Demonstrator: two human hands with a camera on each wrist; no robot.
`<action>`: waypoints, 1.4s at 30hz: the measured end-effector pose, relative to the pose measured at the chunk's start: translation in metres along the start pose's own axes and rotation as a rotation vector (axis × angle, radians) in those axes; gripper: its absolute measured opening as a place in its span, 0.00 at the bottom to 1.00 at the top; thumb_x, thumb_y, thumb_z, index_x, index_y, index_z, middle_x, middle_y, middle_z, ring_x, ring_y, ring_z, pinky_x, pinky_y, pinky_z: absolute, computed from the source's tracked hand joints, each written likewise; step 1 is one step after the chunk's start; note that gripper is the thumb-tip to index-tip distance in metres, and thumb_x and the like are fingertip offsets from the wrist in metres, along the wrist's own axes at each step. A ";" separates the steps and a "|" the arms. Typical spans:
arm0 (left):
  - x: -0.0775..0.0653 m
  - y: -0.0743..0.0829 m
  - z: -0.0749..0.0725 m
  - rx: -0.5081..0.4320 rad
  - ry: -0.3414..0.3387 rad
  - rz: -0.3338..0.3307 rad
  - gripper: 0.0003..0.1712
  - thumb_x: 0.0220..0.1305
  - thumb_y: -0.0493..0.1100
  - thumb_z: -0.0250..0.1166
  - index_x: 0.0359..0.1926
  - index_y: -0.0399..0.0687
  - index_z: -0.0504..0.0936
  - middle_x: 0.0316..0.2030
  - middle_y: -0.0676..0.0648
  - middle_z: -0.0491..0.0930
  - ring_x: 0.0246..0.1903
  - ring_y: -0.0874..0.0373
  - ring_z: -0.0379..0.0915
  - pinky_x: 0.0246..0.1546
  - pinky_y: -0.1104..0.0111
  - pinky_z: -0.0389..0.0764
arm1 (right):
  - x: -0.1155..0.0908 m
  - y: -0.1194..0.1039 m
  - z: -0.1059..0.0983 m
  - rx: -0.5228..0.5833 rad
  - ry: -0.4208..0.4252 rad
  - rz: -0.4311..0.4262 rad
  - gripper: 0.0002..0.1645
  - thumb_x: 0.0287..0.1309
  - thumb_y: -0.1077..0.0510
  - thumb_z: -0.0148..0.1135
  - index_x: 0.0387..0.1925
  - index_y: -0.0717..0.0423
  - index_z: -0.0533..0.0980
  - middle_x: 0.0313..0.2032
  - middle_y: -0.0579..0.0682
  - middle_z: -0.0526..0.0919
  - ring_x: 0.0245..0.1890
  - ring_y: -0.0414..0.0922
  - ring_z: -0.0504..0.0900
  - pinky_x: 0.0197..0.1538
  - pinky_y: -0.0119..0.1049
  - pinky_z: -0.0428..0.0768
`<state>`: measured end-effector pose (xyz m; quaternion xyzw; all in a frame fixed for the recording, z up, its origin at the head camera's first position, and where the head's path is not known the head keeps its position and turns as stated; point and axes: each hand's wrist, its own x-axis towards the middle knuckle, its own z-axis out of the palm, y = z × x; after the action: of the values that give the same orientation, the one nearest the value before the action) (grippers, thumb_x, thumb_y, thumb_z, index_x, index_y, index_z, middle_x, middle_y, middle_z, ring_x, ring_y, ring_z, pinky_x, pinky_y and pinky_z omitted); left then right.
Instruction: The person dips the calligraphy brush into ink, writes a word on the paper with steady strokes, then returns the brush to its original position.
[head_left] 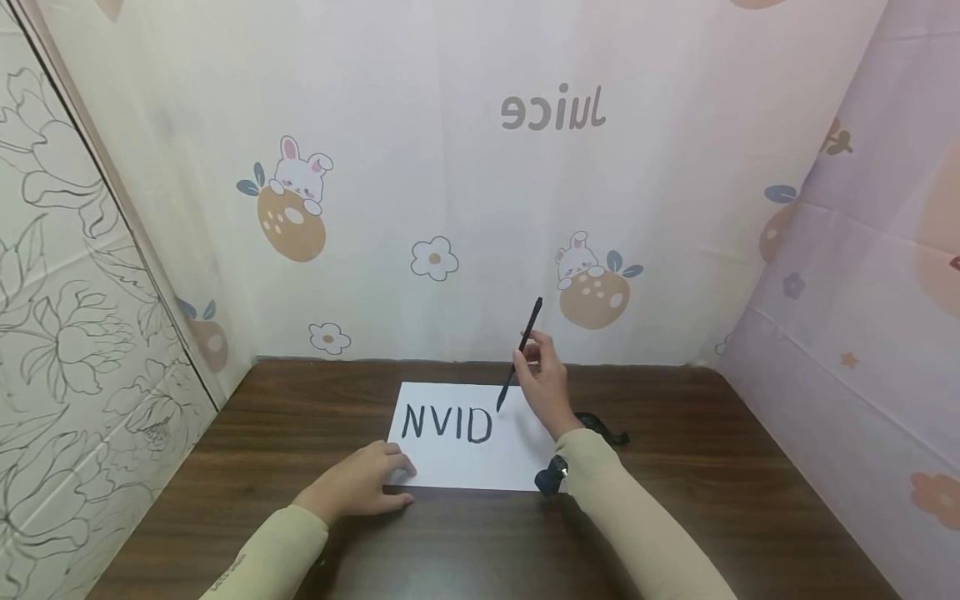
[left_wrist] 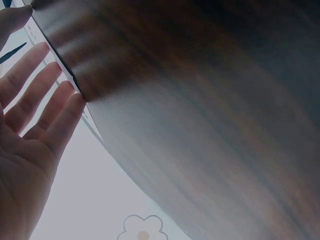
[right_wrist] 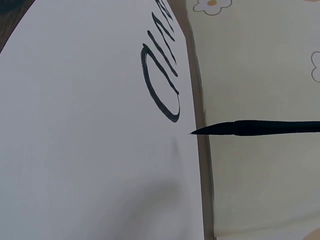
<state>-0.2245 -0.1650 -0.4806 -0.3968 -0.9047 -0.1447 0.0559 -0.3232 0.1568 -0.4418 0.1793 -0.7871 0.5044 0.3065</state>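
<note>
On my remote feed, the curtain (head_left: 450,167) fills the back, the brown bench (head_left: 675,442) sits below it, and the white paper (head_left: 465,468) lies flat toward the bench's far edge. My left hand (head_left: 363,482) is loosely spread, its fingers on the paper's near left corner; my right hand (head_left: 546,387), above the paper's right half, pinches a thin black brush (right_wrist: 260,128). Smaller again are the letters (head_left: 459,423), NVID, with the brush tip (right_wrist: 197,131) just beside the D (right_wrist: 146,75). I think the D could smear if my right hand drops or drifts left, since its ink looks glossy; the paper could also skid, as only that light touch at one corner seems to steady it. A heavy press would probably splay the tip into a blot. The head view gives me both hands and the pinch; the right wrist view leaves out those fingers but shows the fine point and the ink's shine, though I can't tell whether it touches the paper. Only the left wrist view shows my left palm.
</note>
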 end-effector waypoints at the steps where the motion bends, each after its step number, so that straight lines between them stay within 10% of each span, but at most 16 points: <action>1: 0.000 0.000 0.000 0.000 0.001 0.000 0.16 0.58 0.52 0.73 0.43 0.50 0.86 0.39 0.55 0.81 0.39 0.62 0.73 0.41 0.64 0.78 | 0.000 0.001 -0.001 -0.002 0.002 -0.003 0.22 0.69 0.62 0.60 0.61 0.56 0.69 0.38 0.53 0.80 0.40 0.46 0.80 0.43 0.41 0.83; 42: 0.000 -0.001 0.002 0.014 -0.007 -0.012 0.17 0.58 0.53 0.73 0.44 0.50 0.86 0.39 0.55 0.80 0.40 0.61 0.73 0.43 0.62 0.78 | -0.010 0.007 -0.002 -0.026 -0.073 0.031 0.22 0.71 0.57 0.59 0.63 0.53 0.69 0.39 0.50 0.79 0.42 0.46 0.79 0.52 0.46 0.80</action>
<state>-0.2247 -0.1652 -0.4824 -0.3914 -0.9083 -0.1374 0.0547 -0.3194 0.1615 -0.4524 0.1815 -0.8070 0.4918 0.2720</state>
